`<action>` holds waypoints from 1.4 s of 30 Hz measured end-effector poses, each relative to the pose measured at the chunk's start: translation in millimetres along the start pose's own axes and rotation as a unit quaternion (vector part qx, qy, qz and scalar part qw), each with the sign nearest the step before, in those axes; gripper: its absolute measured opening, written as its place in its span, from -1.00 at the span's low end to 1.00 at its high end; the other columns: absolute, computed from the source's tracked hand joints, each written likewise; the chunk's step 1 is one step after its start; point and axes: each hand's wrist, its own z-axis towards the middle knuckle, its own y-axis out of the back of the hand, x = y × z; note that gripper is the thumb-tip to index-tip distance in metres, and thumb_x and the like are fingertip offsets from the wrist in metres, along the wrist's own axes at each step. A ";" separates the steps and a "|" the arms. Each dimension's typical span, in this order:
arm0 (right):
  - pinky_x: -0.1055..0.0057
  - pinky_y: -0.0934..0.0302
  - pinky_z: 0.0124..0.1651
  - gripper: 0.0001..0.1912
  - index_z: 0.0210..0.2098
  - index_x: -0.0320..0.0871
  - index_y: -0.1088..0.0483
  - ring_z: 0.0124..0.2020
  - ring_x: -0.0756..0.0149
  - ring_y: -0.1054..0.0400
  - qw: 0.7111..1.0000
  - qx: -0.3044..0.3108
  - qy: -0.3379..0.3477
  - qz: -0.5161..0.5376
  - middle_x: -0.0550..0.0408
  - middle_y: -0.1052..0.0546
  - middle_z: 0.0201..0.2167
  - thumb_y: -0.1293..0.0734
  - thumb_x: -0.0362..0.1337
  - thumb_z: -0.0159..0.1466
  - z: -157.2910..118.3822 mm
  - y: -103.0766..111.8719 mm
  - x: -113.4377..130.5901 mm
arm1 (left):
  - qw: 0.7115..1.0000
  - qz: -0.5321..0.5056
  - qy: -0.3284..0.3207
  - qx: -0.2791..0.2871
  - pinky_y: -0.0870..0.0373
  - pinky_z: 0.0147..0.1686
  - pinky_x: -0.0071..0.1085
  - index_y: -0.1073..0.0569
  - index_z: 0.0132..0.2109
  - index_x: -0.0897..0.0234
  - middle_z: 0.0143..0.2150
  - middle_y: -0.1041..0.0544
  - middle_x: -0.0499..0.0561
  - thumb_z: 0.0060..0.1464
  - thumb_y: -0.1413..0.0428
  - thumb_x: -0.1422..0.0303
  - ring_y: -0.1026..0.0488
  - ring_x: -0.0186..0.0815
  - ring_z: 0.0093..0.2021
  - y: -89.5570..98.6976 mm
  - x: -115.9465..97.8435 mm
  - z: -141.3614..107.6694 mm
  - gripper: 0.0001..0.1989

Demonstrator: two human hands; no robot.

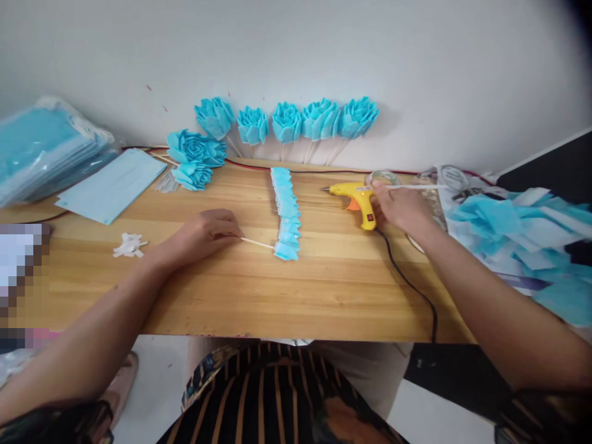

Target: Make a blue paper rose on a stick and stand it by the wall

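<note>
Two hands of ours are at work over the wooden tabletop (222,302), one on each side of a pleated blue strip (287,213) that runs down the middle of the frame. Our left hand (210,231), left of centre, is closed, its fingertips pinching a thin stick (256,243). We hold it by one end, so the other end can reach the bottom of the strip, where it meets the lowest fold.

Our right hand (402,206), right of centre, is closed around the rear of a yellow glue gun (358,191). The nozzle points left, towards the strip, and our fingers sit behind the trigger rather than on it; whether the gun's weight rests on the wood, we cannot tell. Its black cord (407,274) curves down at the lower right, well apart from the strip, probably so that it does not drag across the folds.

Five blue flowers (287,122) lean against the wall (296,49) at the top centre, which seems to spare their petals from being crushed. More flowers (192,157) lie at the upper left, near flat light-blue sheets (113,185). White scraps (130,245) sit at the left, and loose blue pieces (522,228) heap up at the right edge, apparently within our reach.
</note>
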 end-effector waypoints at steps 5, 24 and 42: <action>0.29 0.05 -0.38 -0.44 -0.62 -0.08 -0.34 -0.45 0.14 -0.36 0.926 -0.038 0.027 -0.375 -0.04 -0.38 -0.64 -0.21 0.09 0.40 -33.8 -1.1 42.7 | 1.000 -0.001 -0.005 0.003 -0.37 -0.22 -0.42 -0.59 -0.24 0.31 -0.25 -0.53 0.09 0.36 -0.03 0.27 -0.48 -0.30 -0.24 0.2 -0.9 0.4 -0.69; 0.28 -0.22 -0.31 -0.81 -0.23 -0.14 -0.53 -0.22 0.05 -0.48 0.890 0.017 0.251 -0.381 -0.13 -0.62 -0.23 -0.26 -0.30 0.34 -14.7 -91.1 132.0 | 1.000 0.003 -0.022 -0.010 -0.37 -0.23 -0.41 -0.58 -0.24 0.31 -0.27 -0.55 0.08 0.36 -0.03 0.31 -0.48 -0.30 -0.25 -1.3 1.3 2.3 -0.72; 0.07 -0.37 -0.11 -0.74 -0.22 -0.05 -0.51 -0.12 -0.06 -0.51 0.904 -0.055 0.307 -0.293 -0.05 -0.64 -0.18 -0.17 -0.26 0.39 59.2 -93.7 141.0 | 0.999 -0.011 -0.031 -0.010 -0.37 -0.21 -0.40 -0.58 -0.22 0.33 -0.26 -0.56 0.10 0.37 -0.02 0.31 -0.48 -0.29 -0.23 -3.1 4.0 2.7 -0.71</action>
